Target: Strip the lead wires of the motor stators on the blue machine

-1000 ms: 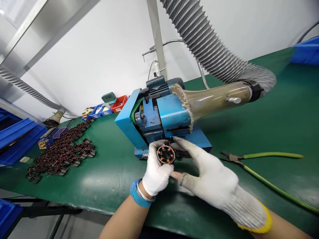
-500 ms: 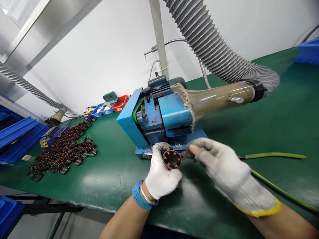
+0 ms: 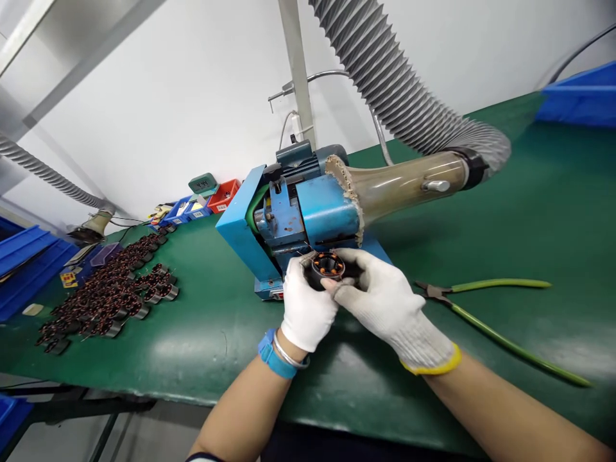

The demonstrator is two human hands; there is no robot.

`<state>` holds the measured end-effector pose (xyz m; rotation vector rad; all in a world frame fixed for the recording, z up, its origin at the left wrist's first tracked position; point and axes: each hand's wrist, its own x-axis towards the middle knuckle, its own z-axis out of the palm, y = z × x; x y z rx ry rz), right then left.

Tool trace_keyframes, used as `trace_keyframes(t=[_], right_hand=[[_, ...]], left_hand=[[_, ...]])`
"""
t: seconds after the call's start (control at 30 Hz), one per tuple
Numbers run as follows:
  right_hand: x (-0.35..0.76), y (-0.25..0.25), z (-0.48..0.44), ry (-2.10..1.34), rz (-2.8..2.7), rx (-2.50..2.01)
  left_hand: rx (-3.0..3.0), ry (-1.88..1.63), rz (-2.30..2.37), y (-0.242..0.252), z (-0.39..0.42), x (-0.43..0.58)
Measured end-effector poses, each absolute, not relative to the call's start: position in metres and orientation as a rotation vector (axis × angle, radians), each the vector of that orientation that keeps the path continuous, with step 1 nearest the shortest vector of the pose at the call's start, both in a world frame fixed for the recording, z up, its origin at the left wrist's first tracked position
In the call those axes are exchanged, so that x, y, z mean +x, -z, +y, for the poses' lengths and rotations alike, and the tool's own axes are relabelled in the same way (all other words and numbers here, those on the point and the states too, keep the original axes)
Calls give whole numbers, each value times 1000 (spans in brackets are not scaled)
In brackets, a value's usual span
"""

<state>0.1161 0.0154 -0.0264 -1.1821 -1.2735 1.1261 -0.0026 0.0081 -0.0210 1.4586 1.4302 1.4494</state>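
Between my gloved hands is a round motor stator, black with copper windings around its open centre and thin wire ends at its upper left. My left hand, in a white glove, is closed around its left side. From the right, my right hand grips it too, with the thumb at its front edge. Just behind both hands stands a blue belt-driven machine. Pliers with green handles lie spread on the table to the right of my right hand.
A pile of similar stators covers the left of the green table. Small red and blue bins line the wall. A hose joins the machine's duct. A large blue crate stands at the far right.
My right hand has moved left onto the stator and now grips it beside my left hand. The stator has been raised slightly and tilted. The pliers' jaws have come into sight.
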Motion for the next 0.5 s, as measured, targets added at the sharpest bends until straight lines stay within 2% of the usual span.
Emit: trace_keyframes(t=[0.5], right_hand=[[120,33,18,-914,-1396,-1058]], left_hand=[[1461,-1505,1426,13,7,5]])
